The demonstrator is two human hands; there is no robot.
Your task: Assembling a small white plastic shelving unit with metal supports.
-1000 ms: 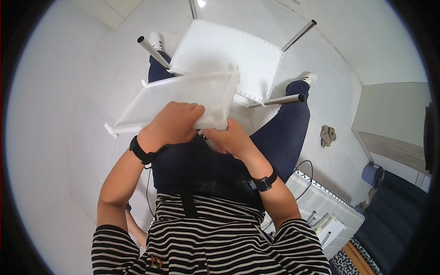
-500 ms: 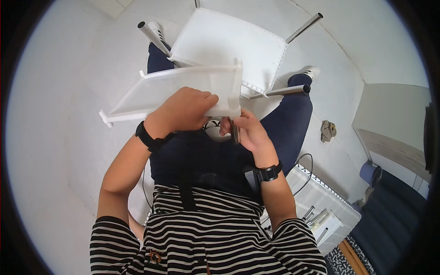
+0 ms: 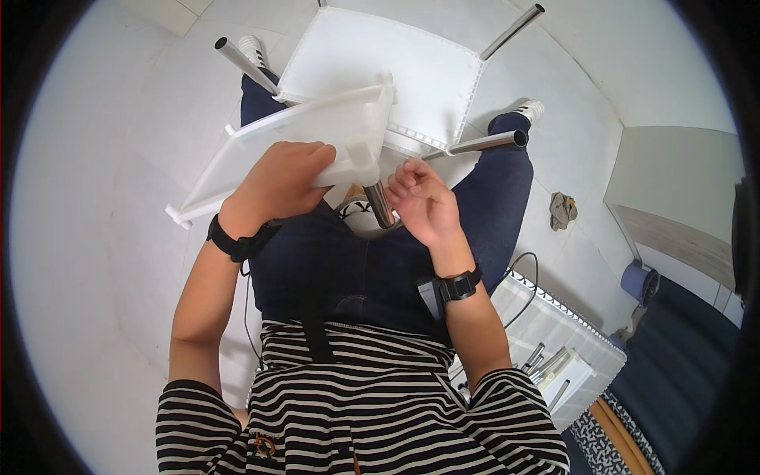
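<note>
Your left hand [image 3: 281, 184] covers the near edge of the white plastic shelf [image 3: 293, 138], its fingertips out of sight, your right hand [image 3: 423, 202] hides the short metal tube's [image 3: 380, 204] lower end, and the top edge crops the upturned white panel [image 3: 396, 63].

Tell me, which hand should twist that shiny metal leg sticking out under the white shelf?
Probably the right hand: its fingers sit right beside the metal leg. The left hand is busy gripping the white shelf.
</note>
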